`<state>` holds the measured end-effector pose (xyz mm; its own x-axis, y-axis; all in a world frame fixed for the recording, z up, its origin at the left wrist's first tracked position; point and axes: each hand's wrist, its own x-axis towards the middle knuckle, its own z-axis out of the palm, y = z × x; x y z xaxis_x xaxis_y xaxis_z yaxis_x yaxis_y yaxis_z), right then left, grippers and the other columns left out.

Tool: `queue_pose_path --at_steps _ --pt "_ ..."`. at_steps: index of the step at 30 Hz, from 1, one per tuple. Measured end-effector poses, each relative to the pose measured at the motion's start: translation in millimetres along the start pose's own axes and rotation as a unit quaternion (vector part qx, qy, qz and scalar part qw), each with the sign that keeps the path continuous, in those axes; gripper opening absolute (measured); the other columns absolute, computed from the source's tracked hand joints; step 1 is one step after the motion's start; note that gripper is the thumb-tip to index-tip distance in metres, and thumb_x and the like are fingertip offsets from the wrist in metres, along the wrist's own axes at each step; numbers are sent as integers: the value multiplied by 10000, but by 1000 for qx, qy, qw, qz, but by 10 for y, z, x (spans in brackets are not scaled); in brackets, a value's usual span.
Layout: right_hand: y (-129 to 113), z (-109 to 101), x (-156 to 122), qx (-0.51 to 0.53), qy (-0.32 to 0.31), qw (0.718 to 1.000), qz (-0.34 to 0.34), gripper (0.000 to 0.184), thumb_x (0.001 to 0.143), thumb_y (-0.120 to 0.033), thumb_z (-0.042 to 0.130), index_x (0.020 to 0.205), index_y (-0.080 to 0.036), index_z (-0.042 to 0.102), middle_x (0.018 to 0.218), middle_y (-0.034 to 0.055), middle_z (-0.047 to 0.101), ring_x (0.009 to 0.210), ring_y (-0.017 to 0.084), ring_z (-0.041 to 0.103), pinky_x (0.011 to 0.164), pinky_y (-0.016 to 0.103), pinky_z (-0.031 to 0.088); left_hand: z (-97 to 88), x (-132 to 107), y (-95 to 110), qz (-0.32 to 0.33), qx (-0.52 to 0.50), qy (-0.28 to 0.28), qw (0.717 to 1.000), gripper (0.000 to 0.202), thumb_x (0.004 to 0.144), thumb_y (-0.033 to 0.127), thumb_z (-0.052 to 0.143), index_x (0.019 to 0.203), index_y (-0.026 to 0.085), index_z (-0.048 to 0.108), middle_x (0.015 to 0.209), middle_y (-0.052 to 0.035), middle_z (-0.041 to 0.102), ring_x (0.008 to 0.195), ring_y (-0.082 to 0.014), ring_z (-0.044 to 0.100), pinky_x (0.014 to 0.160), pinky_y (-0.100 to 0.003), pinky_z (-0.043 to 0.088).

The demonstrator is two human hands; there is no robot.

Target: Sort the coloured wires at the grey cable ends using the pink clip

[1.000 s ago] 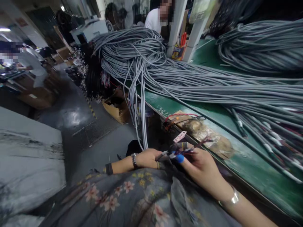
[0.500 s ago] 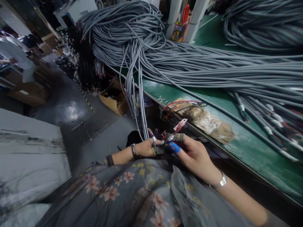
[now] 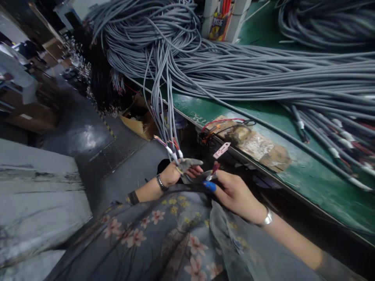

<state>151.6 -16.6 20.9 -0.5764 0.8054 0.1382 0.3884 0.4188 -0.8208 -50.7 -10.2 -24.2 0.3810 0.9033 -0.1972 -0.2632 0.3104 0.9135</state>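
My left hand [image 3: 172, 175] is closed round the ends of a few grey cables [image 3: 172, 154] with white sleeves and coloured wire tips, and also seems to grip a grey tool [image 3: 190, 163]. My right hand [image 3: 231, 191], thumb wrapped in blue tape, pinches another cable end [image 3: 213, 171] with coloured wires. Both hands meet low, just off the edge of the green bench [image 3: 293, 187]. The gripped cables hang down from a large grey cable pile [image 3: 234, 78] on the bench.
A taped brown pad with red and black wires [image 3: 249, 140] lies near the bench edge, with a small pink tag [image 3: 222, 150] beside it. A cardboard box [image 3: 137, 121] sits on the floor. White posts [image 3: 225, 15] stand at the back. A person works far left.
My head has tilted down and closer. My left hand lifted the sleeved cable ends up and away from my right hand, which stays pinched on its wire end.
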Motion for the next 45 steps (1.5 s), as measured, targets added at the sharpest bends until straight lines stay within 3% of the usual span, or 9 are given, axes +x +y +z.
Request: queue_pose_path --at_steps 3,8,14,24,30,35,39,42,45 --pt "88 88 27 63 -55 995 50 342 875 -481 506 781 -179 636 681 37 643 612 156 569 603 263 482 46 -28 73 37 8 53 998 574 719 648 627 983 149 728 971 -146 712 817 -212 664 564 -227 457" --pt "160 195 82 182 -55 973 133 438 791 -601 557 682 -177 579 607 10 603 543 126 498 540 250 441 197 -20 107 36 123 -6 992 617 737 651 607 1085 149 696 1008 -121 709 942 -233 643 808 -310 500" --pt "137 195 56 215 -71 958 178 471 708 -629 637 650 -164 591 538 -16 562 473 91 431 475 228 367 265 -10 96 46 171 -39 984 581 733 608 645 1045 121 692 953 -127 709 928 -242 650 849 -342 499" --pt "284 123 -11 214 -38 951 219 508 664 -663 633 606 -169 531 538 -37 509 508 89 414 485 225 357 251 -7 24 -23 137 97 986 540 712 656 624 784 124 682 650 -53 670 570 -127 601 600 -257 500" --pt "410 135 -122 174 -36 961 214 419 720 -587 603 683 -171 572 648 5 606 602 134 526 617 288 472 242 -49 24 -42 104 104 988 525 658 651 658 724 131 649 539 -14 602 495 -108 573 472 -209 424" --pt "234 150 -116 197 -2 963 186 422 760 -576 592 834 -163 635 764 44 676 699 172 610 702 335 529 241 -98 42 -25 97 97 990 491 656 613 675 634 127 608 539 -21 602 491 -103 572 454 -197 394" --pt "128 203 -58 225 56 959 161 419 760 -557 628 953 -186 639 823 50 691 723 173 626 657 308 535 214 -115 -10 -33 146 92 984 436 745 545 621 625 128 582 552 -26 606 510 -110 582 478 -205 407" --pt "138 252 -30 242 72 949 188 394 713 -526 690 924 -195 651 725 20 669 582 140 578 529 264 496 207 -121 -53 -20 292 58 954 272 820 380 561 724 131 612 619 -29 636 572 -119 598 543 -221 435" --pt "173 273 -53 268 74 933 230 308 683 -468 735 848 -216 669 627 -6 639 504 133 552 481 262 478 250 -122 -36 50 530 -16 846 123 745 241 597 822 153 636 796 -47 685 760 -168 638 632 -247 447"
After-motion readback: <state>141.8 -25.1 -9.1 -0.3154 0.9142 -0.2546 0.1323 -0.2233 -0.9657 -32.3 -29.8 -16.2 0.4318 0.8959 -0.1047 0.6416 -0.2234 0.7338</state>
